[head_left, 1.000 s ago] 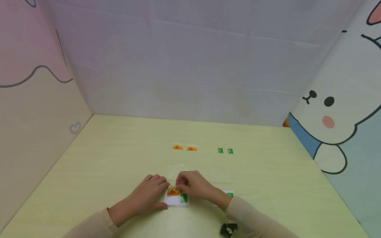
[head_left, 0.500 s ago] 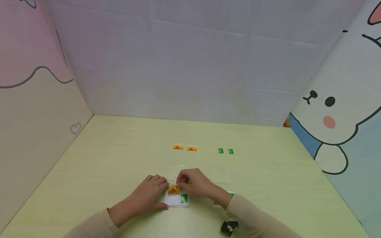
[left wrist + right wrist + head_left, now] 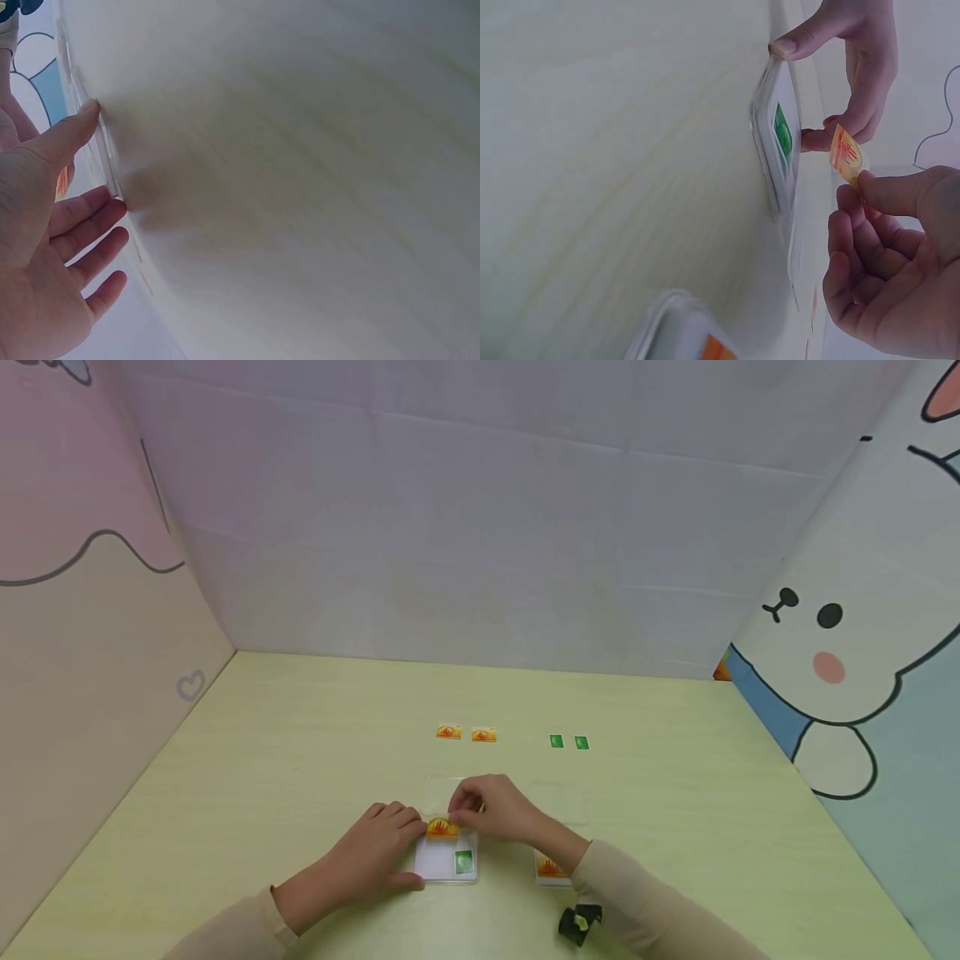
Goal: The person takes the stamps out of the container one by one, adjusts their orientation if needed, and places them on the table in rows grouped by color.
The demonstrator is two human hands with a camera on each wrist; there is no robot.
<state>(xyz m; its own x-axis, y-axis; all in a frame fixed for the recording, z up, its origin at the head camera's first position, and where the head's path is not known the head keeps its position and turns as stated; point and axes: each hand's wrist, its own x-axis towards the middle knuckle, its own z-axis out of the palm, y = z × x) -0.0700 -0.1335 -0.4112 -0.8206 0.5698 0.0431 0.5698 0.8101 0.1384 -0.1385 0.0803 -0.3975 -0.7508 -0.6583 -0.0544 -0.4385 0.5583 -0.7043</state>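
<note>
In the head view my right hand [image 3: 498, 808] pinches a small orange picture card [image 3: 442, 828] between thumb and fingertips. The right wrist view has this card [image 3: 846, 154] raised clear of the white-based, clear plastic case [image 3: 769, 127], tilted and slightly bent. A green card [image 3: 464, 862] lies in the case, toward its near right corner. My left hand [image 3: 369, 853] lies at the case's left side. Its thumb touches the near corner and its fingers reach the far edge, extended and spread in the left wrist view [image 3: 56, 225].
A second case [image 3: 551, 868], holding an orange card, is partly behind my right forearm. Clear lids [image 3: 557, 802] lie flat beyond the cases. Two orange cards [image 3: 483, 735] and two green cards [image 3: 557, 741] lie farther back. Walls enclose the table [image 3: 315, 735] on three sides.
My right hand has moved the orange card away from me, toward the case's far edge, uncovering more of the white base. My left hand has stayed in place.
</note>
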